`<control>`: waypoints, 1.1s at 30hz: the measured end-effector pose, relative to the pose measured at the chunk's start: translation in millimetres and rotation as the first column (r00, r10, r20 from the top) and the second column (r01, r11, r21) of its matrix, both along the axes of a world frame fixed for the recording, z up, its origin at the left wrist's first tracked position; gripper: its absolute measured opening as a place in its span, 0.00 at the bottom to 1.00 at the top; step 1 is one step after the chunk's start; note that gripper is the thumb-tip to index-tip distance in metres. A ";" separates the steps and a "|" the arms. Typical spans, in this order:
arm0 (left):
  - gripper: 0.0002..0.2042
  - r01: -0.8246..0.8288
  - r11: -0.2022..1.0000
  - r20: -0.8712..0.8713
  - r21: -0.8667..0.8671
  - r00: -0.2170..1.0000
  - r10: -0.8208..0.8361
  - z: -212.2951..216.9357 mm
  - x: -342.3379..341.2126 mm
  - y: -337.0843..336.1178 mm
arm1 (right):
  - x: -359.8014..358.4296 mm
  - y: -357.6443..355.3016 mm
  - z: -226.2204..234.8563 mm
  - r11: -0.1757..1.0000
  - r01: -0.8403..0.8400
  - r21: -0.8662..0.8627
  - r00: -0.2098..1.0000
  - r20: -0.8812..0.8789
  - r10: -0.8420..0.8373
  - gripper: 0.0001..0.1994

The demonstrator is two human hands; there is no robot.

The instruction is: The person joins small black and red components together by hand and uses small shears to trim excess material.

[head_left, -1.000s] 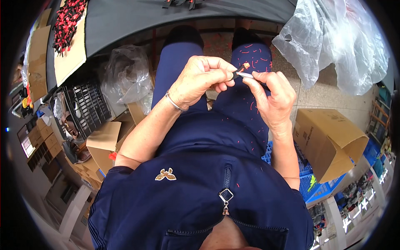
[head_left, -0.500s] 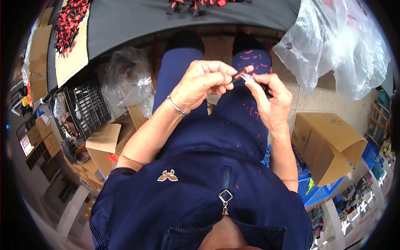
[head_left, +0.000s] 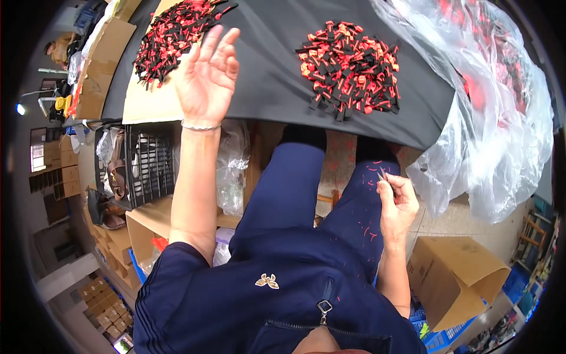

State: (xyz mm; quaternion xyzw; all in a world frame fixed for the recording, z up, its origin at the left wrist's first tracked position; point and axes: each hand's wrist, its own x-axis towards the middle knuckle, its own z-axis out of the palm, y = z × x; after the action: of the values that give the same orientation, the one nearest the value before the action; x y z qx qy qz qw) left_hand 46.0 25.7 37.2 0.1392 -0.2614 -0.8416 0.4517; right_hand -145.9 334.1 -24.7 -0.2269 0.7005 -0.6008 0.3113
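My left hand (head_left: 206, 74) is raised over the black table (head_left: 271, 76), palm open, fingers spread, holding nothing. It hovers just right of a pile of black and red small parts (head_left: 171, 35) lying on a cardboard sheet (head_left: 147, 97). A second pile of red and black small parts (head_left: 351, 65) lies on the table's dark cloth further right. My right hand (head_left: 398, 200) stays low over my right thigh, fingers pinched on a small thin metal tool (head_left: 382, 174). Red shavings dot my dark blue trousers (head_left: 359, 218).
A large clear plastic bag (head_left: 495, 118) with red pieces hangs at the table's right. An open cardboard box (head_left: 454, 277) sits by my right side. A black plastic crate (head_left: 150, 162), sandals and more cardboard boxes (head_left: 147, 224) crowd the floor at left.
My left hand has left the right hand at my lap and reached up over the table, now open. The view has tilted up toward the table. The right hand stays at the thigh.
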 end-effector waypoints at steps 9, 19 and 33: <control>0.07 0.460 0.308 0.465 -0.832 0.279 0.840 -48.2 -77.8 -8.0 | -0.8 -13.4 -6.9 0.999 -0.020 0.025 1.000 0.020 0.020 0.08; 0.08 0.392 0.521 0.625 -0.758 0.208 0.752 -38.5 -76.0 -9.6 | 0.4 -12.7 -4.6 1.000 -0.011 -0.002 0.999 0.043 0.011 0.08; 0.08 0.489 0.867 0.609 0.095 0.661 -0.439 -5.4 -68.2 128.6 | 6.4 -23.8 29.2 0.976 0.000 -0.218 0.913 -0.399 -0.089 0.12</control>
State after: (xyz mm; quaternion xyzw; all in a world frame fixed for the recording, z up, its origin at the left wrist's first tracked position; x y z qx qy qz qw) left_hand -22.2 154.2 31.8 0.3150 -0.4520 -0.8263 0.1174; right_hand -139.5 310.3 4.5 -0.3629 0.6861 -0.6192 0.1190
